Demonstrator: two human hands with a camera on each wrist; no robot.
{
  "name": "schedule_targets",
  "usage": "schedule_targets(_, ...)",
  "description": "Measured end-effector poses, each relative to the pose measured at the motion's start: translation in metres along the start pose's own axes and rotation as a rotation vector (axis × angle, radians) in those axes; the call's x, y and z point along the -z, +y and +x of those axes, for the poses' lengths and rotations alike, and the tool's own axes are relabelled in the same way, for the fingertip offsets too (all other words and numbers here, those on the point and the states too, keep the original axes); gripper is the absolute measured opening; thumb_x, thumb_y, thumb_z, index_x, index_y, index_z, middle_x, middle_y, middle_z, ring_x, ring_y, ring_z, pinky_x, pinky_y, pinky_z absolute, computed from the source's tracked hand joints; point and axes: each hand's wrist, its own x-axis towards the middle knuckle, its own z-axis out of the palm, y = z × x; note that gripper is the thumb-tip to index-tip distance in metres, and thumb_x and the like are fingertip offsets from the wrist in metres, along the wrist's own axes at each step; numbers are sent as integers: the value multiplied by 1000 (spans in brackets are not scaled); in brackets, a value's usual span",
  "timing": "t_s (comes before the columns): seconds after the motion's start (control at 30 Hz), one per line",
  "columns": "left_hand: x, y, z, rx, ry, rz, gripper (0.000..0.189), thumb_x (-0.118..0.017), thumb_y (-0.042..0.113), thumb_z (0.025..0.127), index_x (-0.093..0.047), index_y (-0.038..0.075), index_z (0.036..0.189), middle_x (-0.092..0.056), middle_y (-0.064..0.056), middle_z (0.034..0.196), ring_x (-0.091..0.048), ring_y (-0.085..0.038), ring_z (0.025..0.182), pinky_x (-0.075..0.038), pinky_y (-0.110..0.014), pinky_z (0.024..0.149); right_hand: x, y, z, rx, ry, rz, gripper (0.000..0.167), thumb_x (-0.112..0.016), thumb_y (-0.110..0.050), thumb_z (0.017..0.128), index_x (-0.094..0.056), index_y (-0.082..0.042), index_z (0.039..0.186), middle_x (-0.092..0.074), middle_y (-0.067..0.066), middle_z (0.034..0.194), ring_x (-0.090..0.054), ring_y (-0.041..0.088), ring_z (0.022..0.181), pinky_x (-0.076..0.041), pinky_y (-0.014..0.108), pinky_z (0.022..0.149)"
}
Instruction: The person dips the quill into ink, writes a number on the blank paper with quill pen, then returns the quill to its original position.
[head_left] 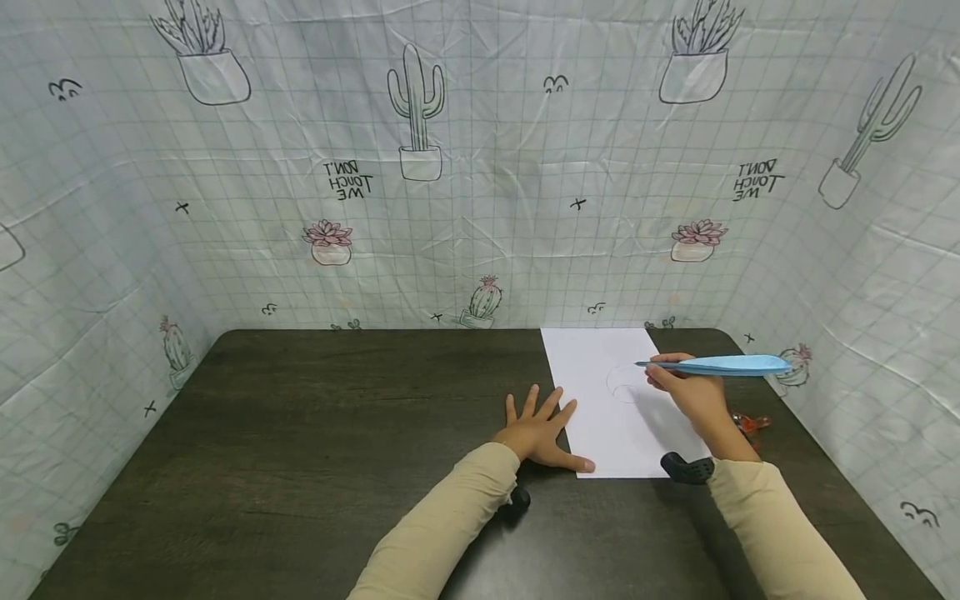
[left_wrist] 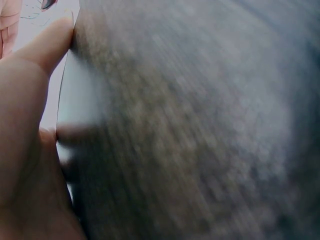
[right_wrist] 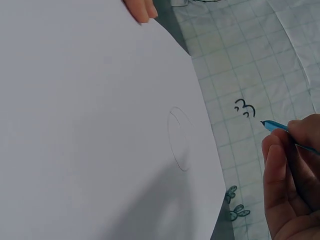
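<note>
A white sheet of paper (head_left: 600, 425) lies on the right part of the dark table, with a thin curved line (head_left: 619, 385) drawn on its upper half. My left hand (head_left: 534, 436) rests flat at the sheet's left edge, fingers spread, thumb on the lower left corner. In my right hand (head_left: 697, 400) I pinch a blue pen (head_left: 735, 365) with a broad, feather-shaped end. The pen tip points left over the sheet, near the line's upper end. In the right wrist view the pen (right_wrist: 275, 125) appears raised off the sheet.
An orange-red object (head_left: 752, 423) lies on the table beside my right wrist, partly hidden by it. The dark wooden table (head_left: 300, 433) extends to the left. Behind and at both sides hangs a white checked cloth (head_left: 495, 200) printed with cacti.
</note>
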Motion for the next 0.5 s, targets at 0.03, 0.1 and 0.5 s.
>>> schedule_targets(0.03,0,0,0,0,1,1,99,-59,73,78,-9,36,155,1,10,162,12,-26,147,8,-60,113,2,1,1,-8,1,18,37,-67,-10,90,-58,16,114,-65,-18,80,-66,-5,72,-54,15,67)
schedule_targets(0.1,0,0,0,2,0,3,99,-58,73,78,-8,37,155,1,10,162,12,-25,147,9,-60,113,7,6,3,-32,15,49,38,-69,-13,89,-58,14,114,-65,-17,82,-66,-4,73,-55,16,68)
schedule_targets(0.5,-3,-2,3,-8,-1,-7,99,-58,73,78,-7,37,155,3,11,161,14,-26,147,10,-60,113,40,21,2,-112,50,117,40,-71,-19,88,-59,7,116,-69,-10,83,-69,4,75,-57,21,70)
